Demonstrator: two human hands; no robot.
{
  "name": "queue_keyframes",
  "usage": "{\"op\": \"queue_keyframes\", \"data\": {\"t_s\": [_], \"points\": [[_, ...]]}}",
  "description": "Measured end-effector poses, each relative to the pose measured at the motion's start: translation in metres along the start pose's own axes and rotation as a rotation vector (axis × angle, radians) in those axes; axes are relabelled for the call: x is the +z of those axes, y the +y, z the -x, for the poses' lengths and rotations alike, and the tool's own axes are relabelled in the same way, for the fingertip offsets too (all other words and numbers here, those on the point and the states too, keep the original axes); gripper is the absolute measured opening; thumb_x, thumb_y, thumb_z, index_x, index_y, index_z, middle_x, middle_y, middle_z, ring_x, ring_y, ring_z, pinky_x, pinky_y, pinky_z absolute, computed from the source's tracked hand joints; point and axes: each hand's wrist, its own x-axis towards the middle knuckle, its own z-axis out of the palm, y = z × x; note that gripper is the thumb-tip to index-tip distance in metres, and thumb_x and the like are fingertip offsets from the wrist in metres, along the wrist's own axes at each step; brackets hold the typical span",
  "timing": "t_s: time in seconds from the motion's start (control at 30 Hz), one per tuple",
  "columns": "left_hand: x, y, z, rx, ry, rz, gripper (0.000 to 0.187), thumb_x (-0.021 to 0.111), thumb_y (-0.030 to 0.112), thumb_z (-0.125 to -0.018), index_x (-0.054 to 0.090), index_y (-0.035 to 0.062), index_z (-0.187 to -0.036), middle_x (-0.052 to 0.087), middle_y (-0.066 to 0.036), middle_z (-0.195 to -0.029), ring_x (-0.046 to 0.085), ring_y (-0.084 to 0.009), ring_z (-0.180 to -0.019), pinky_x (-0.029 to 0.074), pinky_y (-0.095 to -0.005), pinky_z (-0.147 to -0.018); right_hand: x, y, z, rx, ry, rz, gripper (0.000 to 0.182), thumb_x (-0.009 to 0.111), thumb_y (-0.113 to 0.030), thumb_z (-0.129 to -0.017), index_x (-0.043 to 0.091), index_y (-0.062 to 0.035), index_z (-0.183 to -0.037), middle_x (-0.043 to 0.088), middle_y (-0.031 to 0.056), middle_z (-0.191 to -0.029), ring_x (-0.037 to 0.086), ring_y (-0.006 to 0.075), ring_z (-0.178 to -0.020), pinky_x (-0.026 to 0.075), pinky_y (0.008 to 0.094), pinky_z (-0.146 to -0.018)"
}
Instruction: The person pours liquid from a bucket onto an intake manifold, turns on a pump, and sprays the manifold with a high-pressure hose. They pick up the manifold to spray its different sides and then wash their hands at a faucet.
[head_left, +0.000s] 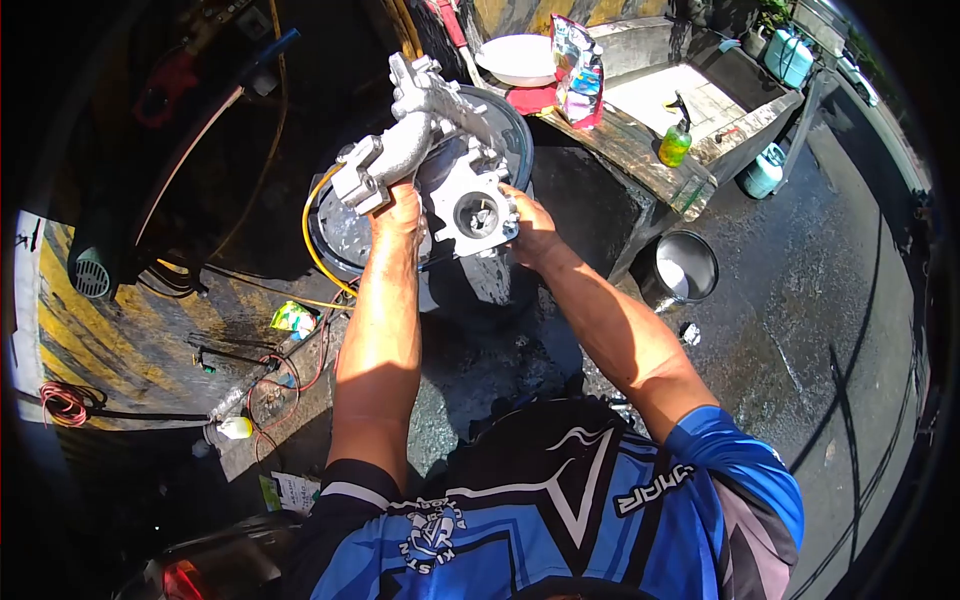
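A silvery cast-metal intake manifold [405, 147] is raised over a round dark tub [522, 142]. Its round flanged opening faces up toward me, with a curved pipe and a bolted flange on the left. My left hand [398, 207] grips it from below near the left flange, its fingers partly hidden behind the metal. On the opposite side, my right hand [532, 228] is closed around the part beside the round opening. Light-coloured water or suds show in the tub beneath, mostly covered by the manifold.
Right of the tub, a wooden plank [640, 160] carries a green spray bottle [675, 145]. A detergent pouch [578, 75] and a white basin [517, 58] stand behind. A black bucket [686, 266] sits on wet ground. A yellow hose [308, 222] curves around the tub's left side.
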Motion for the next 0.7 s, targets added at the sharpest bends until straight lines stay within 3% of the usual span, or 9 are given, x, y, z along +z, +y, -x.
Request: {"op": "queue_keyframes", "data": {"t_s": [0.17, 0.3, 0.43, 0.53, 0.7], "points": [[0.003, 0.003, -0.008, -0.072, 0.007, 0.184, 0.032, 0.067, 0.026, -0.092, 0.066, 0.0046, -0.115, 0.068, -0.01, -0.11, 0.065, -0.0248, -0.104, 0.052, -0.0389, -0.092, 0.014, -0.008, 0.005, 0.02, 0.148, 0.098, 0.036, 0.053, -0.028, -0.098, 0.062, -0.0083, -0.127, 0.068, 0.005, -0.113, 0.066, 0.0162, -0.101, 0.054, 0.0328, -0.08], [0.001, 0.006, -0.01, -0.118, 0.004, 0.296, 0.032, 0.068, 0.025, -0.091, 0.066, 0.0048, -0.116, 0.068, -0.01, -0.11, 0.065, -0.0249, -0.104, 0.052, -0.0395, -0.093, 0.026, -0.008, 0.005, 0.054, 0.194, 0.104, 0.041, 0.048, -0.032, -0.094, 0.064, -0.0141, -0.127, 0.068, 0.0004, -0.102, 0.062, 0.0125, -0.077, 0.045, 0.029, -0.057], [0.0, 0.009, -0.007, -0.16, -0.004, 0.379, 0.032, 0.068, 0.024, -0.091, 0.066, 0.0051, -0.116, 0.068, -0.01, -0.111, 0.065, -0.0251, -0.104, 0.052, -0.0401, -0.093, 0.028, -0.013, 0.015, 0.009, 0.124, 0.151, 0.042, 0.049, -0.032, -0.093, 0.063, -0.0132, -0.128, 0.069, 0.001, -0.102, 0.063, 0.0124, -0.075, 0.044, 0.0279, -0.054], [0.0, 0.011, -0.004, -0.191, -0.009, 0.433, 0.032, 0.068, 0.023, -0.09, 0.065, 0.0052, -0.117, 0.068, -0.01, -0.111, 0.065, -0.0251, -0.104, 0.052, -0.0405, -0.094, 0.005, 0.002, -0.003, 0.043, -0.014, 0.155, 0.043, 0.049, -0.032, -0.093, 0.061, -0.0127, -0.13, 0.068, 0.0029, -0.106, 0.065, 0.015, -0.083, 0.048, 0.0314, -0.058], [-0.001, 0.018, 0.004, -0.24, -0.027, 0.508, 0.032, 0.068, 0.022, -0.09, 0.065, 0.0055, -0.117, 0.068, -0.01, -0.112, 0.065, -0.0253, -0.105, 0.053, -0.0413, -0.095, 0.006, 0.011, 0.001, -0.024, 0.013, 0.054, 0.047, 0.05, -0.028, -0.091, 0.059, -0.0053, -0.132, 0.065, 0.0071, -0.118, 0.064, 0.0178, -0.1, 0.053, 0.0336, -0.08]]}}
